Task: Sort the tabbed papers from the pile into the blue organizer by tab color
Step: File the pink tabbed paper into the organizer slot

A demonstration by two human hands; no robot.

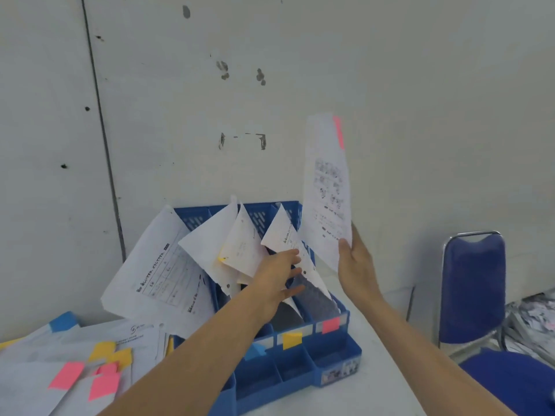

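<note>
Pink-tabbed paper [327, 187] aloft over the right end of the blue organizer [300, 382], long axis near upright, pink tab [338, 132] at the top edge. Pinched at the lower corner by right hand [356, 265], thumb on the near face, fingers behind. Slot marked by pink label [330, 324] below and slightly left of that hand, rightmost in the row, beside yellow label [292, 340]. Left hand [279, 274] lower, fingers straight and spread, touching filed sheets at the slot mouths. Right hand the nearer; probably a short downward feed. Sheet white, thin, print blurred. Pile [90, 349] of tabbed papers at left on the tabletop [375, 385], well apart.
</note>
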